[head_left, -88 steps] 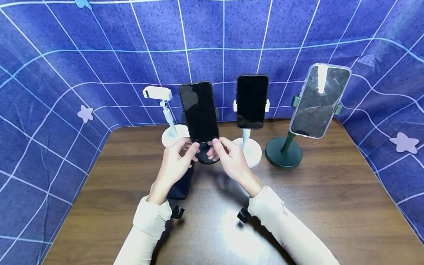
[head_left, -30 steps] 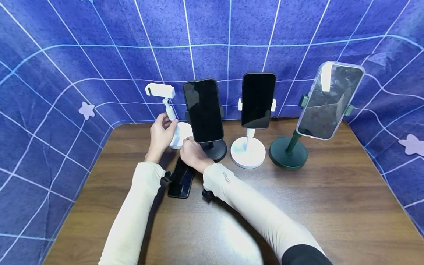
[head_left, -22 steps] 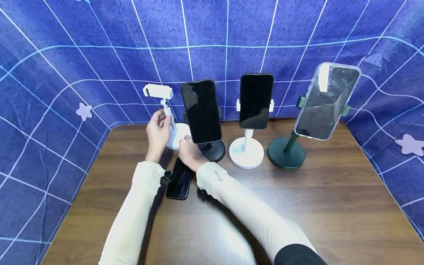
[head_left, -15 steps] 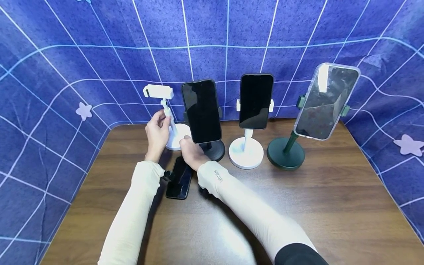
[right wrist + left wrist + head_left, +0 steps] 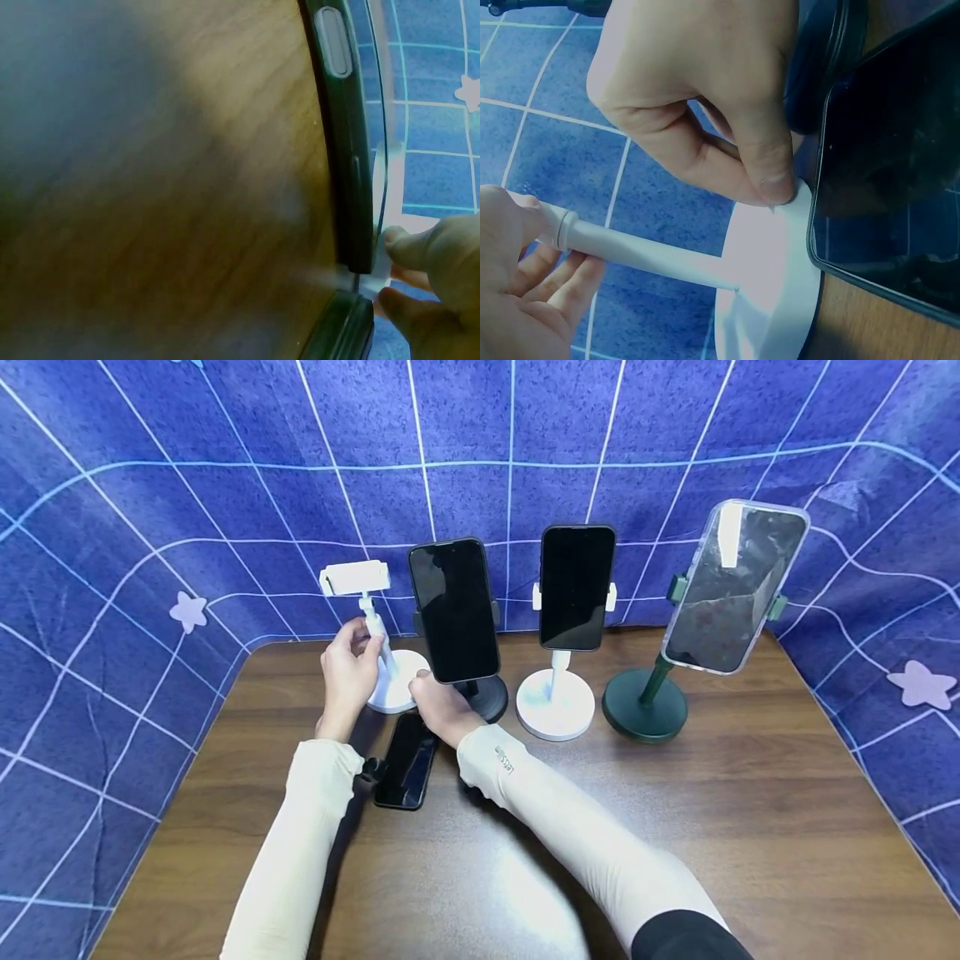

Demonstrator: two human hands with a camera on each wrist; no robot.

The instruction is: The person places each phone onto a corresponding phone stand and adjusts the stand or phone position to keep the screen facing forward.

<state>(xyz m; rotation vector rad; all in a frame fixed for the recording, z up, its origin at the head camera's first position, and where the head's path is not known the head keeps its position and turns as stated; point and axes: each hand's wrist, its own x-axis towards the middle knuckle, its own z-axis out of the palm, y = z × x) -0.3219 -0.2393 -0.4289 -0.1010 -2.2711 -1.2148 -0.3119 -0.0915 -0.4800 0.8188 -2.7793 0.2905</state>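
Observation:
My left hand (image 5: 350, 668) grips the pole of a white phone stand (image 5: 355, 578) at the left of the table. The stand's clamp head holds no phone. My right hand (image 5: 444, 702) reaches across and pinches the rim of the stand's round white base; in the left wrist view that hand (image 5: 697, 90) has thumb and finger on the edge of the base (image 5: 761, 277). A black phone (image 5: 407, 764) lies flat in front of the base, partly under my right hand. Close behind that hand a phone (image 5: 453, 610) stands upright in a black stand (image 5: 491, 697).
Farther right, a second white stand (image 5: 555, 706) holds a black phone (image 5: 577, 589). Beyond it, a dark green stand (image 5: 645, 706) bears a tilted phone in a clear case (image 5: 737, 585). A blue cloth (image 5: 315, 502) with white lines hangs behind the wooden table (image 5: 720, 810).
Both hands have left the phone in the black stand and gone to the empty white stand. Over the last half second that stand has come slightly nearer and its head has turned a little.

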